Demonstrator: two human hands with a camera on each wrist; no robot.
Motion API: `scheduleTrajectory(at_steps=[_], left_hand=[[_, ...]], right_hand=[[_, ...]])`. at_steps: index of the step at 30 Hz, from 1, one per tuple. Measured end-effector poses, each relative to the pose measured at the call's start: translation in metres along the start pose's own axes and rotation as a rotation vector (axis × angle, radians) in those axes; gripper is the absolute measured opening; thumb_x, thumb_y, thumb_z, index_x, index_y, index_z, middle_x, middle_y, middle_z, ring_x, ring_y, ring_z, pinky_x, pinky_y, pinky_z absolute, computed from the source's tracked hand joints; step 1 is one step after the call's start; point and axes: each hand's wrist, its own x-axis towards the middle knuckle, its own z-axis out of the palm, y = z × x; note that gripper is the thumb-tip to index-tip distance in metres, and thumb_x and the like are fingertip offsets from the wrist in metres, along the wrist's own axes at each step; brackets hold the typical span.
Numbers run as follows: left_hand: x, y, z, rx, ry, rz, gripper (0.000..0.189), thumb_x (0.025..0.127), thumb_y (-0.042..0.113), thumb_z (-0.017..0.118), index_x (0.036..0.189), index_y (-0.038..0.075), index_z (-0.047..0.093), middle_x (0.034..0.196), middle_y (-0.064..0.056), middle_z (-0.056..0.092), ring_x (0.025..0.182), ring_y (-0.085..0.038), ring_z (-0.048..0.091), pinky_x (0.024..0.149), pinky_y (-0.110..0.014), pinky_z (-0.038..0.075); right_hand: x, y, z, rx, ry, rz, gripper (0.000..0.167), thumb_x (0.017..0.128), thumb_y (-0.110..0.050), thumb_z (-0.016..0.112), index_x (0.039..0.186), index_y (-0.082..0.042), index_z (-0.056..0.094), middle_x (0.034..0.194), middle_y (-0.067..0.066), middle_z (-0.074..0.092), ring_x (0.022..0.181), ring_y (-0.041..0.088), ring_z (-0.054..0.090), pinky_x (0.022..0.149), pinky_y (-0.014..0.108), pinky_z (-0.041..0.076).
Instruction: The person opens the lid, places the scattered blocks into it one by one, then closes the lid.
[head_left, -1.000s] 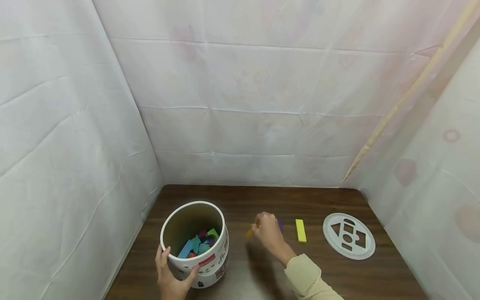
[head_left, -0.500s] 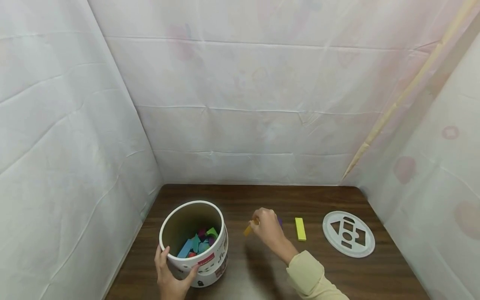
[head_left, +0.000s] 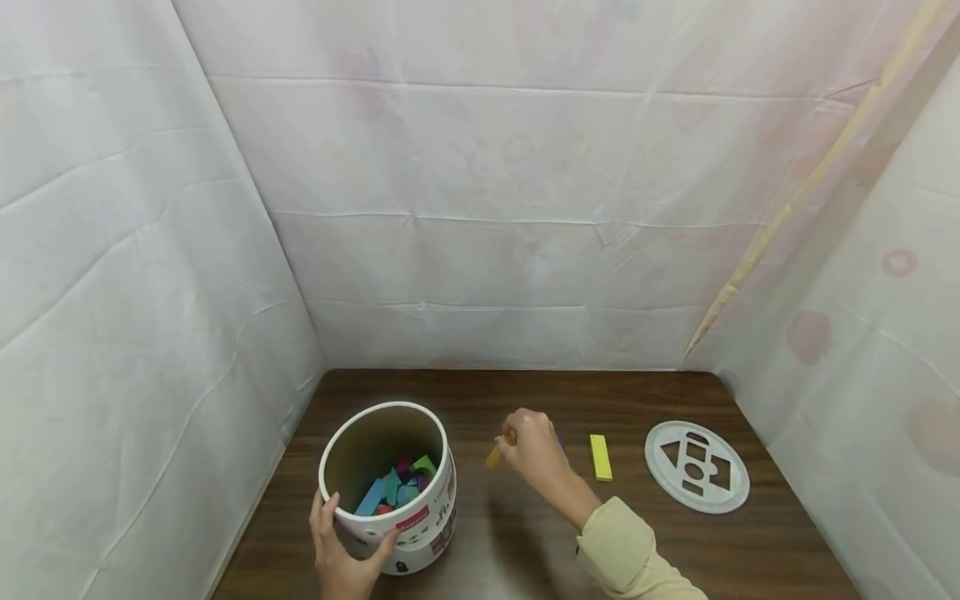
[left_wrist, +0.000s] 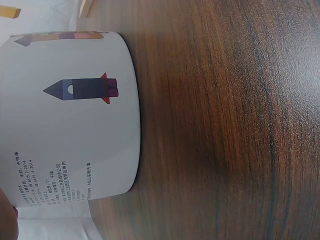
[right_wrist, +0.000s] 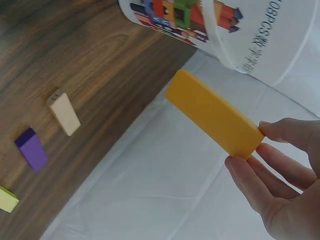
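At the front left of the table, my left hand grips a white printed bucket, thumb on the front wall and fingers at the left of the rim. The bucket stands upright, with several coloured blocks inside. Right of it, my right hand pinches a flat orange block by one end, held above the table. In the right wrist view, a plain wooden block and a purple block lie on the table; from the head view, my right hand mostly hides them.
A yellow block lies right of my right hand. Farther right is a round pale lid with shaped cutouts. White sheeting stands behind the dark wooden table and along both sides.
My right hand has moved slightly up and to the left with the orange block, and it covers more of the purple block. The left hand and bucket stay where they were.
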Motion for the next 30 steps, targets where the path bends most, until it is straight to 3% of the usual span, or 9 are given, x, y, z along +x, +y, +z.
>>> scheduleTrajectory(at_steps=[7, 15, 21, 30], left_hand=[[-0.002, -0.004, 0.0, -0.027, 0.025, 0.031, 0.104, 0.049, 0.007, 0.09, 0.139, 0.005, 0.037, 0.146, -0.026, 0.025, 0.123, -0.053, 0.031, 0.09, -0.073, 0.029], [-0.002, -0.003, 0.0, -0.016, 0.018, 0.021, 0.104, 0.05, 0.006, 0.089, 0.139, 0.006, 0.036, 0.146, -0.026, 0.025, 0.124, -0.053, 0.03, 0.089, -0.074, 0.03], [0.0, -0.001, 0.0, -0.002, 0.008, 0.015, 0.104, 0.051, 0.007, 0.089, 0.14, 0.007, 0.035, 0.146, -0.026, 0.024, 0.123, -0.054, 0.031, 0.088, -0.074, 0.031], [0.001, -0.002, -0.002, -0.003, 0.008, 0.001, 0.103, 0.05, 0.008, 0.089, 0.139, 0.006, 0.036, 0.145, -0.028, 0.025, 0.123, -0.054, 0.031, 0.09, -0.073, 0.03]], right_hand=[[0.005, -0.015, -0.01, 0.015, 0.027, -0.048, 0.014, 0.068, 0.0, 0.081, 0.071, -0.002, 0.067, 0.074, 0.008, 0.065, 0.065, 0.018, 0.063, 0.05, 0.016, 0.047], [0.012, -0.035, -0.024, 0.014, 0.03, -0.086, 0.013, 0.069, -0.002, 0.08, 0.07, -0.005, 0.067, 0.075, 0.003, 0.066, 0.066, 0.013, 0.06, 0.053, 0.018, 0.048], [0.017, -0.05, -0.035, 0.048, 0.03, -0.101, 0.012, 0.071, -0.002, 0.079, 0.072, -0.004, 0.067, 0.077, 0.004, 0.066, 0.068, 0.017, 0.061, 0.055, 0.019, 0.049], [0.023, -0.069, -0.041, 0.089, 0.047, -0.136, 0.013, 0.071, -0.003, 0.08, 0.073, -0.006, 0.067, 0.08, 0.002, 0.067, 0.074, 0.016, 0.061, 0.067, 0.029, 0.052]])
